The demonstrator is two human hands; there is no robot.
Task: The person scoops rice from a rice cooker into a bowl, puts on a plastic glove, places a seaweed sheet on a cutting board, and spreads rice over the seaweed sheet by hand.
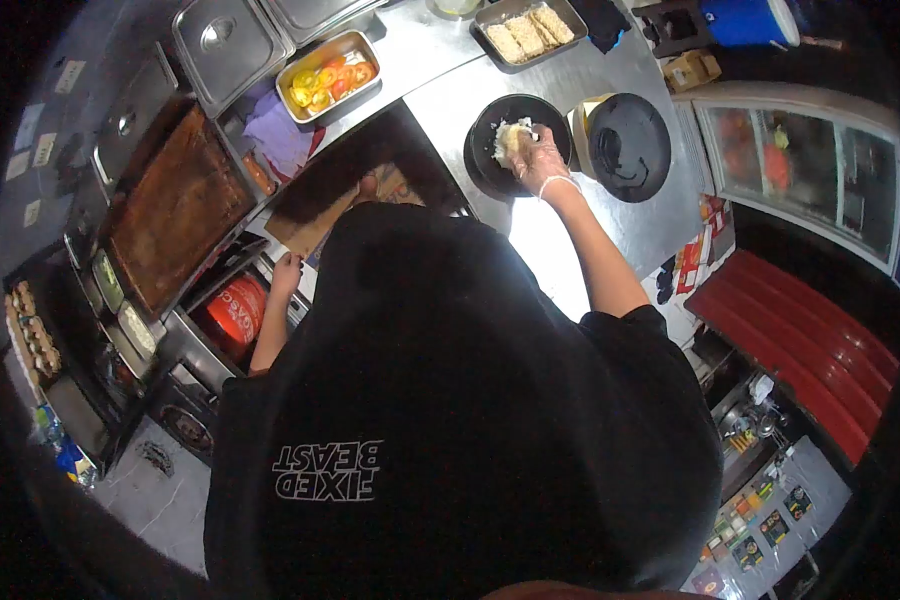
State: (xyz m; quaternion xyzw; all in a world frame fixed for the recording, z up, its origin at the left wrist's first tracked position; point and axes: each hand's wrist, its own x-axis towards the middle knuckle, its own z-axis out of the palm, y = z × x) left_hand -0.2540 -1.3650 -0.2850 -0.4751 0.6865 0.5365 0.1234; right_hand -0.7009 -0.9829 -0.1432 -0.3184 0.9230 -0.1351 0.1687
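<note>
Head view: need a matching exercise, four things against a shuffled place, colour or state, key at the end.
1. right hand
2. sliced produce
3. cylinder
4. crumb-coated pieces

A. red, with lettering
B. pale, in a metal tray
C. at a dark bowl
D. red and yellow

Pairs: 1-C, 2-D, 3-A, 4-B

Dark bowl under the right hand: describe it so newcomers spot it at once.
Beyond the black shirt lies a steel counter. On it, beneath the right hand, stands a round dark bowl. Unlike the dark dish beside it, this one shows pale food.
</note>
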